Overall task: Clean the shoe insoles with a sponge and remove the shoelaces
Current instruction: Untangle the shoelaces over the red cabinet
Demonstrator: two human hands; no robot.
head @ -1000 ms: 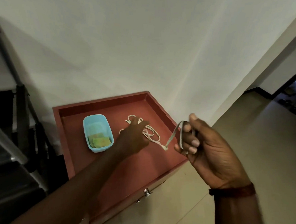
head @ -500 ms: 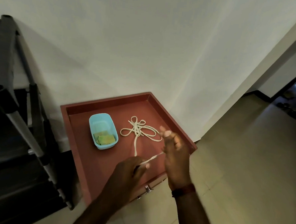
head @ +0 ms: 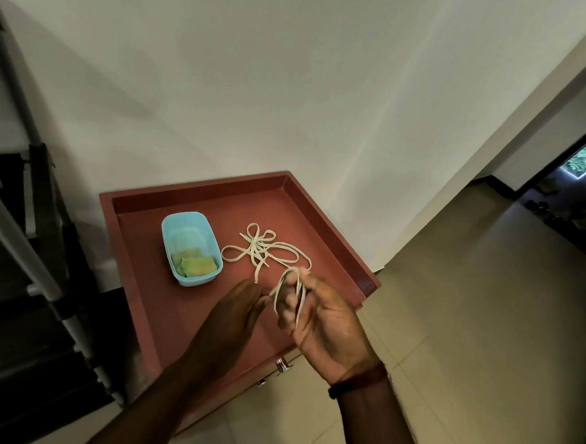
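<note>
Red rimmed bench [head: 182, 318] against white wall [head: 292, 101], tiled floor [head: 466, 335] right; left hand [head: 236, 307] and right hand [head: 326, 321] fingers pinch pale shoelace [head: 257, 249].

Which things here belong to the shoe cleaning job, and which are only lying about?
For the job:
- cream flat shoelaces, partly looped round the right hand, pinched by the left hand
- green-yellow sponge in the light blue plastic tub

Lying about:
- dark metal frame at the left
- silver drawer knob
</note>
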